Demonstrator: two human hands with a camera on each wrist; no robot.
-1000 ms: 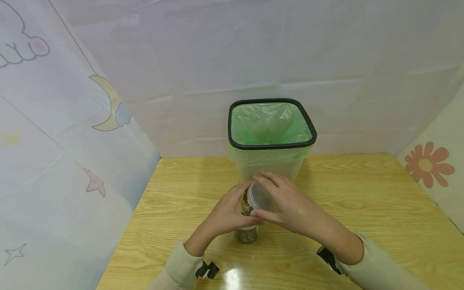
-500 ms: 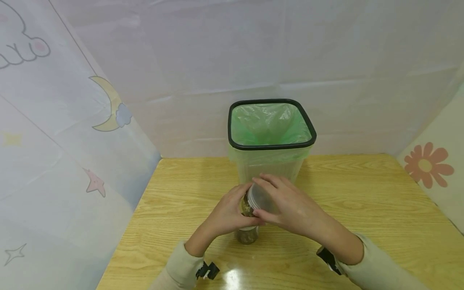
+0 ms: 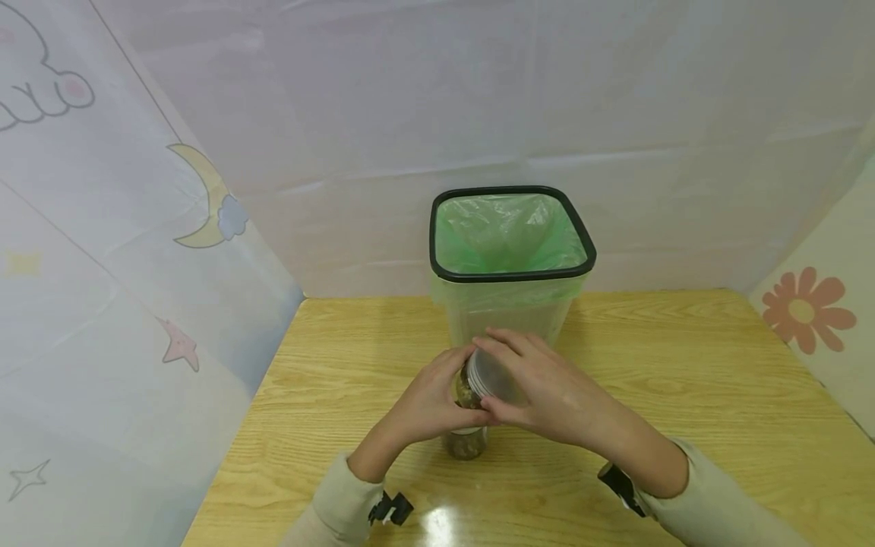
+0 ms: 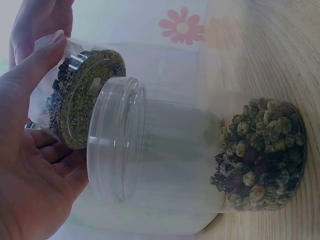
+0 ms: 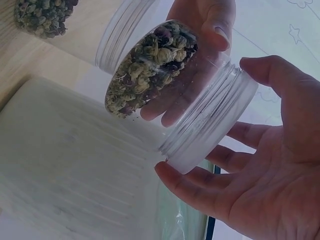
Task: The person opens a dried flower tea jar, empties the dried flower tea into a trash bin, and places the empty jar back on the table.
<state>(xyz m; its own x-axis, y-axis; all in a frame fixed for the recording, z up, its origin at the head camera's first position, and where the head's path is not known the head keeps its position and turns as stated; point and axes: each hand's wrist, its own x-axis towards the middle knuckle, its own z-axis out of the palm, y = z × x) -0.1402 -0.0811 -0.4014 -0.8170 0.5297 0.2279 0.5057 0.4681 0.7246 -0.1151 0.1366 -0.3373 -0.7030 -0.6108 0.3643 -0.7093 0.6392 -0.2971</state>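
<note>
My left hand [image 3: 431, 399] grips a clear jar [image 5: 152, 70] of dried flower buds, tilted and held above the table. The fingers of my right hand [image 3: 557, 387] and its thumb curl round the edge of its frosted lid [image 5: 215, 125]. Below stands a second clear jar [image 4: 175, 150], upright on the table, with dried buds in its bottom part. No lid shows on its rim in the left wrist view. My hands hide much of both jars in the head view.
Behind the hands stands a bin with a black rim [image 3: 513, 276] and a green liner bag [image 3: 506, 228]. It sits on the wood-grain table [image 3: 656, 395] near the back edge. Printed cloth [image 3: 355, 114] hangs behind and at the sides.
The fingers and thumb of my right hand have shifted slightly round the lid. My left hand, the standing jar and the bin have stayed in place.
</note>
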